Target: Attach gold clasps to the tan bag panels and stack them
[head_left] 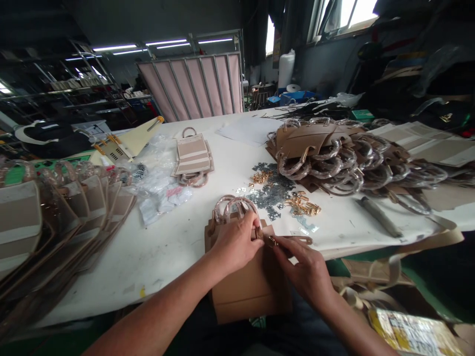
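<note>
Left hand clamps flat tan leather handbag at its top edge. Right hand pinches small gold clasp there. Risk: clasp slips, scuffs leather.

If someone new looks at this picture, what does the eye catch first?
First, the two hands at the near edge of the table: the left hand grips a tan bag at its top, and the right hand pinches its strap. Then come the big pile of bags with wrapped handles at far right, and the gold fittings scattered mid-table.
</note>
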Action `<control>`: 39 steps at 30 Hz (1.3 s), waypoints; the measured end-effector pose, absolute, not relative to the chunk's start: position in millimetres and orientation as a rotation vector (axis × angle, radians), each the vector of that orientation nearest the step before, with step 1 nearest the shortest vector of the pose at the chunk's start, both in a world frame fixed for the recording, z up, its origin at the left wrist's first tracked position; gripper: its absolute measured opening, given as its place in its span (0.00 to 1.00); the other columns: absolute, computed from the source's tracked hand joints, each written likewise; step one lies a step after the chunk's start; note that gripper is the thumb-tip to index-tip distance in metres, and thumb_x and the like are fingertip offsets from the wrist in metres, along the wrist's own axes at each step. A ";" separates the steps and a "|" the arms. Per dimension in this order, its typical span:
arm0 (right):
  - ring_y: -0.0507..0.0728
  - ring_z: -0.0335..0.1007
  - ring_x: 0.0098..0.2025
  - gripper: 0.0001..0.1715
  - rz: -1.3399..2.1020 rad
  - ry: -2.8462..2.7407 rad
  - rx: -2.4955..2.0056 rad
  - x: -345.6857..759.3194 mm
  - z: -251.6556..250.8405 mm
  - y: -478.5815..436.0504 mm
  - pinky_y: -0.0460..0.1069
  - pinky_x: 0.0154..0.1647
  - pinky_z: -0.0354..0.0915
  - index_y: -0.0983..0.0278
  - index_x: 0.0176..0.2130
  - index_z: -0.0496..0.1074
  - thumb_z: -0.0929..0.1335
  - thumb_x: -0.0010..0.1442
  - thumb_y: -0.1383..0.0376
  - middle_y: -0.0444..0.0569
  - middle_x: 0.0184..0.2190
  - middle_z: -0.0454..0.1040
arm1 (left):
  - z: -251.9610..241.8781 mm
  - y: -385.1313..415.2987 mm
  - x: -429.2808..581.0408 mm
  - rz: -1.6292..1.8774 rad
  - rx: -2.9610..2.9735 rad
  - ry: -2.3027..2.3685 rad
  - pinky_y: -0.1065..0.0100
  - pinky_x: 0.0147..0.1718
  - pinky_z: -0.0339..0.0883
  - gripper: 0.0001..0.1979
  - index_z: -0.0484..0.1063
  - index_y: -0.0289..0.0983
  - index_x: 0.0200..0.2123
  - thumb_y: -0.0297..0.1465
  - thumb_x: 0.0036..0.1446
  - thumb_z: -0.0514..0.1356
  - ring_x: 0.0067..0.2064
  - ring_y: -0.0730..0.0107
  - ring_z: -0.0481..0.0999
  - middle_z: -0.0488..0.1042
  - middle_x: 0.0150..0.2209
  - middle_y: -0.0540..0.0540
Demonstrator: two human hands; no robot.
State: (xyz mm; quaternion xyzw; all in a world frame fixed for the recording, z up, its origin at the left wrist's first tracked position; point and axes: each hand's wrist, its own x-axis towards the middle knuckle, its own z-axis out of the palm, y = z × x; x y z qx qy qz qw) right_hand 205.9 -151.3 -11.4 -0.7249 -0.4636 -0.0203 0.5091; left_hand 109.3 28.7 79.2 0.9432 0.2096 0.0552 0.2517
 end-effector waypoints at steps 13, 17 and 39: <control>0.58 0.81 0.34 0.13 0.048 -0.939 -1.782 197.9 -0.3 -148.5 0.49 0.37 0.74 0.58 0.49 0.79 0.68 0.68 0.62 0.47 0.35 0.83 | 87.5 10.5 104.6 0.348 2.467 0.519 0.67 0.33 0.57 0.17 0.62 0.42 0.33 0.22 0.53 0.69 0.32 0.71 0.72 0.74 0.31 0.58; 0.58 0.79 0.34 0.13 0.095 -0.980 -1.794 199.6 5.7 -147.0 0.49 0.39 0.72 0.58 0.50 0.78 0.67 0.68 0.63 0.47 0.35 0.82 | 86.8 9.5 103.2 0.389 2.472 0.537 0.67 0.35 0.59 0.18 0.62 0.42 0.34 0.21 0.53 0.69 0.33 0.70 0.73 0.74 0.31 0.58; 0.56 0.76 0.30 0.11 0.292 -1.040 -1.865 211.4 30.3 -131.6 0.47 0.32 0.66 0.58 0.46 0.77 0.67 0.66 0.64 0.43 0.29 0.79 | 69.3 10.4 95.8 0.769 2.498 0.251 0.67 0.36 0.59 0.12 0.63 0.40 0.30 0.18 0.60 0.60 0.31 0.70 0.71 0.71 0.28 0.54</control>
